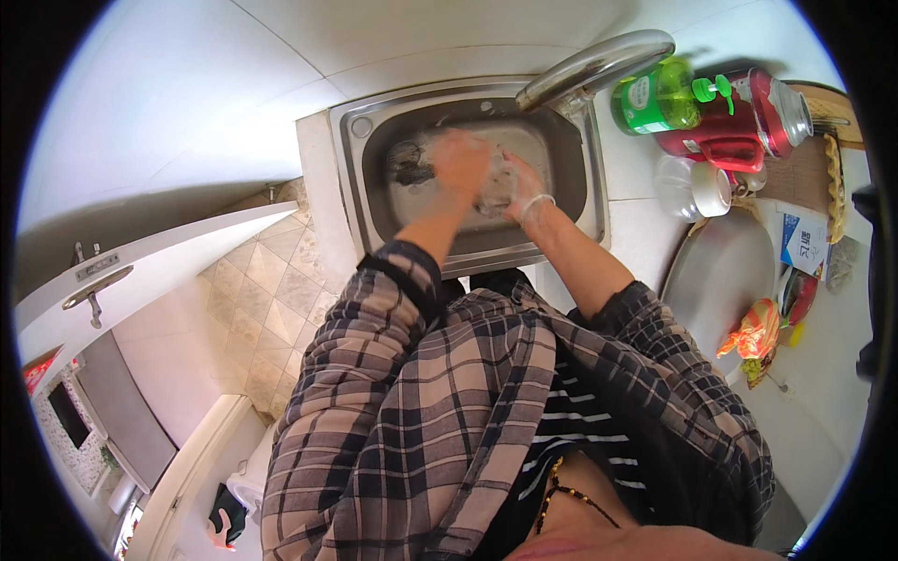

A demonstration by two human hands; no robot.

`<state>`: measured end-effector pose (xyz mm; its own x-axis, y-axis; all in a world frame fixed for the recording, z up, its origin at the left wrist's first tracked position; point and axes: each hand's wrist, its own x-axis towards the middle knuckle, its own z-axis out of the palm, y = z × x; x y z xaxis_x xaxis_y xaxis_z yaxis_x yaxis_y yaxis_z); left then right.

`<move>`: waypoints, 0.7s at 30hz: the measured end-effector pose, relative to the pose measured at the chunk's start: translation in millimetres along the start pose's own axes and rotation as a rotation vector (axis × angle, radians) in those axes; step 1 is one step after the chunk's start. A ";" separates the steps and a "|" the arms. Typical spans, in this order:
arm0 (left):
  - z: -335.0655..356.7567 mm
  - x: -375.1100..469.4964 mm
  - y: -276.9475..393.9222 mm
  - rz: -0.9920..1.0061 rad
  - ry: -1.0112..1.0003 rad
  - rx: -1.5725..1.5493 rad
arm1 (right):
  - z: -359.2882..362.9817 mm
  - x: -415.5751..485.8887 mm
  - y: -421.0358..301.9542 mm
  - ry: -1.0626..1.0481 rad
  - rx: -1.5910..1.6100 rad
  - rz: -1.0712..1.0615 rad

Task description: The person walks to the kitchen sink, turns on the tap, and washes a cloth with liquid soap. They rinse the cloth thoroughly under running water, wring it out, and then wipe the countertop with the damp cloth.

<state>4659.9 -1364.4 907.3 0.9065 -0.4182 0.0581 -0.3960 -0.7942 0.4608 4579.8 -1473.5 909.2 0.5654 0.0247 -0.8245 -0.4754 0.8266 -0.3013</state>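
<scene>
Both of my hands are down inside a stainless steel sink (351, 175). My right hand (526, 184), with a pale bangle (539, 205) on its wrist, curls around the side of a clear, see-through vessel (497, 191); its exact kind is hard to make out. Motion blurs my left hand (459, 161), which is beside the vessel, and its fingers cannot be told apart. Left of it, a dark patch (410, 163), perhaps the drain, shows on the sink floor. Above the right part of the basin arches a metal faucet (596, 66).
Right of the sink stand a green pump bottle (649, 105), a red thermos flask (744, 116) and a clear jar with a white lid (680, 188). A large round metal lid or pan (722, 273) lies nearer me. At left, a white door (161, 259) stands ajar.
</scene>
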 end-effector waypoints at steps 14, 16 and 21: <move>-4.5 -66.0 80.2 0.359 0.130 -0.824 | -39.5 14.0 -6.9 -0.417 0.093 -0.064; -12.3 -77.0 92.2 0.452 0.146 -0.789 | -26.2 1.1 -12.9 -0.477 0.073 0.046; -10.9 -36.7 64.0 0.168 0.001 -0.515 | 19.1 5.2 24.3 -0.783 0.676 -0.846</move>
<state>4602.9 -1395.1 944.3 0.8373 -0.5198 0.1692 -0.4125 -0.3977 0.8196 4584.0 -1442.5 906.7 0.8616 -0.5045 0.0556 0.5075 0.8561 -0.0978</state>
